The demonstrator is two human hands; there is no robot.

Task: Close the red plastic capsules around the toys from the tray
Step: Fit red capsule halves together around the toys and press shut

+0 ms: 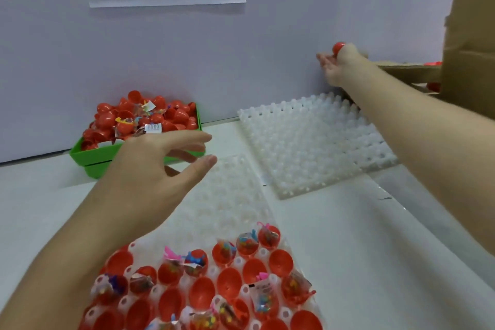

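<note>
At six o'clock, the clear tray (pixel 227 195) holds open red capsule halves (pixel 202 289), many with packaged toys (pixel 263 300) inside. Above it, toward nine o'clock, the left hand (pixel 158 163) hovers with fingers spread, holding nothing, before the green bin (pixel 93 154). Far off at two o'clock, the right hand (pixel 338 67) grips a closed red capsule (pixel 338 47) near the cardboard box (pixel 468 35).

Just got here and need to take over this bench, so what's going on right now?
A person is packing toys into red plastic capsules. The right hand holds a closed red capsule out toward the brown cardboard box at far right. The left hand hovers open near the green plastic bin heaped with capsule halves and wrapped toys. In the near clear plastic tray, open red halves wait, some holding toys, some empty.
</note>
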